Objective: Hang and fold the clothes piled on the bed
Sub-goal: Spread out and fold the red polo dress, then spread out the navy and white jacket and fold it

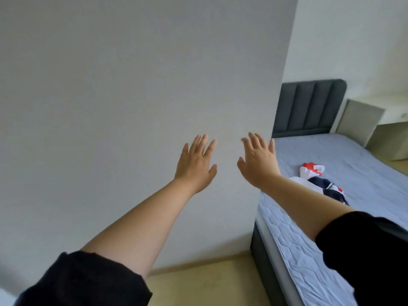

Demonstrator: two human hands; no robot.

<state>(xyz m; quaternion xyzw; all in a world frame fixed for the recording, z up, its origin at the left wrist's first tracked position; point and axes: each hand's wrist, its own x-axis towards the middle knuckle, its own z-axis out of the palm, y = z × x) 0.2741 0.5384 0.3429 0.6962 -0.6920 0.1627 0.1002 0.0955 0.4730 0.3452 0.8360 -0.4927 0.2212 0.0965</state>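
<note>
Both my arms reach forward in front of a plain white wall. My left hand [195, 164] is held up with straight, spread fingers and holds nothing. My right hand [258, 162] is beside it, also flat and empty, at the wall's corner. On the right lies the bed [357, 173] with a pale blue quilted cover. A small pile of clothes [318, 182] in white, red and navy lies on it, partly hidden behind my right forearm.
A white wall [132, 107] fills the left and centre and ends at a corner by the bed. A dark grey padded headboard [309, 107] stands at the far end. A pale cabinet [364, 122] stands past the bed. Beige floor [209, 283] lies below.
</note>
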